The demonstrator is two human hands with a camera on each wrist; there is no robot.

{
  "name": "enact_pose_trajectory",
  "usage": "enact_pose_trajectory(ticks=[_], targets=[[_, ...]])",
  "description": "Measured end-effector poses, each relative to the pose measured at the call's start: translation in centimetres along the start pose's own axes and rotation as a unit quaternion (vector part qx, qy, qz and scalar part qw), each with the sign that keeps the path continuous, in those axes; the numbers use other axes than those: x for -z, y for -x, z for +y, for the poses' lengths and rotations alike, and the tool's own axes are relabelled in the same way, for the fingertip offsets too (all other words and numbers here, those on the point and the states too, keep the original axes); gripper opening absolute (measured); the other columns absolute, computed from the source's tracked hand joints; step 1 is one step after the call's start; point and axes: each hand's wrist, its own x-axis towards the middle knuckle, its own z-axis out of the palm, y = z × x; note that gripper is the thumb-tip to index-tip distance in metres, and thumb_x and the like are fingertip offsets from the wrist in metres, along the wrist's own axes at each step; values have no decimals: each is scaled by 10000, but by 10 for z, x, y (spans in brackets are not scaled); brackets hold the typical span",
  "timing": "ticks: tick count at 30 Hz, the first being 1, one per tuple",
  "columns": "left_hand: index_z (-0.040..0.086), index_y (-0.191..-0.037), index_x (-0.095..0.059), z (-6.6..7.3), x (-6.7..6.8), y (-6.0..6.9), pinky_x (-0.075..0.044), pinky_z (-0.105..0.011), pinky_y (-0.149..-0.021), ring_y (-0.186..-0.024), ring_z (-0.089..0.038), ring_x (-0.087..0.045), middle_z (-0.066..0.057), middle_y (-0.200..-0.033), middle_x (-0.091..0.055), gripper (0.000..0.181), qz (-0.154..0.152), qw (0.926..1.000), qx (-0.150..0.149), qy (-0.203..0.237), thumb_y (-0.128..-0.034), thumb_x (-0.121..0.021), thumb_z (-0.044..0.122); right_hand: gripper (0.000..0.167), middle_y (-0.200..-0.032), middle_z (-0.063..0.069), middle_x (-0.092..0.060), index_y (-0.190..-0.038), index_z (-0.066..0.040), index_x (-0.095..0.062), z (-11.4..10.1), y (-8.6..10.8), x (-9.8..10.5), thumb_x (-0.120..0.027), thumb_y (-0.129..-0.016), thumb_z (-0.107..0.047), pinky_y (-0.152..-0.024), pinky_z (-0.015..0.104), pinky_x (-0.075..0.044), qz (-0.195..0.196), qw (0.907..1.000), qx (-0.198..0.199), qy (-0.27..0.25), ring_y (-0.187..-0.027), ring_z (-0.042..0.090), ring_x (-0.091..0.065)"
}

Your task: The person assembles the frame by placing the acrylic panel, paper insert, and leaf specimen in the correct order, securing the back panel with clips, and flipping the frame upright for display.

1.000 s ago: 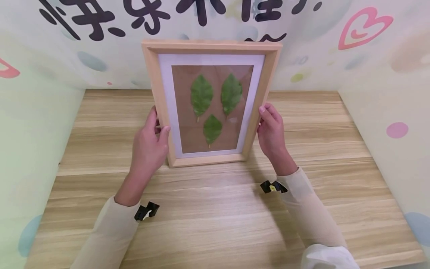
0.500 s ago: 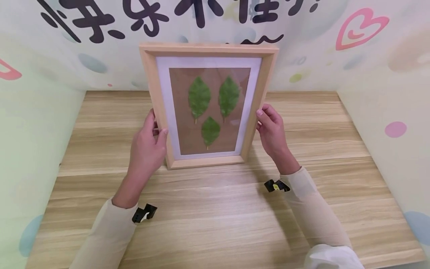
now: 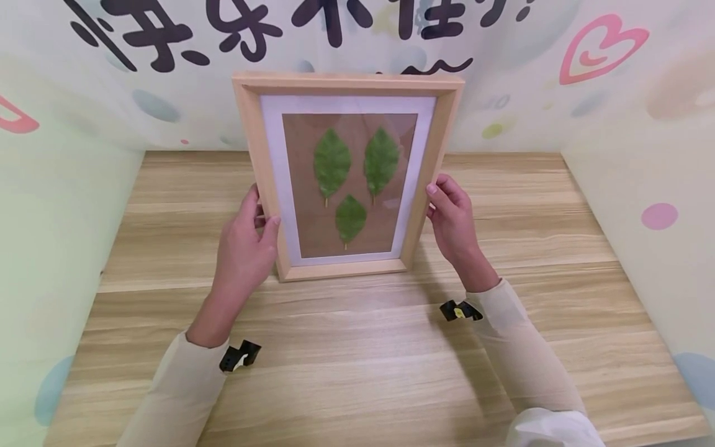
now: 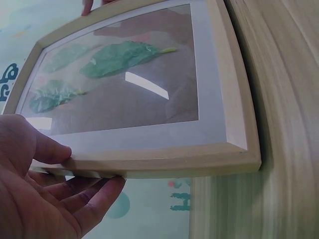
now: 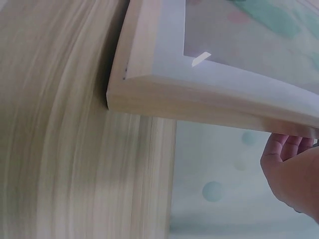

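Observation:
A light wooden picture frame (image 3: 349, 269) stands upright on the table, its lower edge at the tabletop. Behind its clear pane, a white mat (image 3: 274, 180) borders a brown backing with three green leaves, two above and one leaf (image 3: 350, 218) below. My left hand (image 3: 246, 242) grips the left side, thumb on the front and fingers behind, as the left wrist view also shows. On the opposite side, my right hand (image 3: 454, 220) holds the edge with its thumb in front; in the right wrist view its fingers (image 5: 290, 147) curl at the frame's outer side.
The wood-grain table (image 3: 357, 360) stretches in front of and beside the picture frame. A white back wall (image 3: 195, 105) with dark lettering rises behind it, and decorated side walls (image 3: 631, 155) enclose the table left and right.
Over the last second the picture frame and both hands have shifted very slightly left and down in the head view. Over the last half second they are nearly still, and both hands keep their hold.

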Motion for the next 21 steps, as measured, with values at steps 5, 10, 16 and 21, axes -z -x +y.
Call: enact_pose_trajectory(ticks=[5,10,16,21], targets=[[106,-1526,-292,-1,1,1,-526,-511,-900,-1096,-351,-627,-222,-1296,-588,574,-62,10000,53,35,-994,-509,120,139,-982,13,-606,-983,-136,-676,1,0,3,-543,-951,-113,-737,248,-505,-96,9999,63,126,-887,133,-604],[134,-1532,-291,-2,2,2,-527,-503,-907,-1106,-338,-622,-209,-1305,-588,582,-173,9997,89,171,-995,-516,136,154,-972,4,-612,-973,-144,-686,-2,1,9,-539,-950,-107,-750,261,-501,-189,9993,31,335,-897,132,-593],[85,-1500,-344,-3,4,2,-549,-474,-873,-1082,-336,-630,-233,-1262,-605,535,-261,9994,-12,226,-992,-514,105,197,-984,1,-616,-979,-155,-695,-5,3,13,-527,-940,-59,-730,259,-510,-185,9977,-127,646,-905,150,-584],[75,-1493,-350,-4,5,3,-548,-473,-875,-1081,-337,-635,-237,-1246,-611,525,-275,9995,-27,146,-994,-510,100,194,-985,8,-617,-984,-151,-694,-4,5,13,-533,-942,-51,-727,262,-514,-162,9977,-144,645,-901,155,-589]])
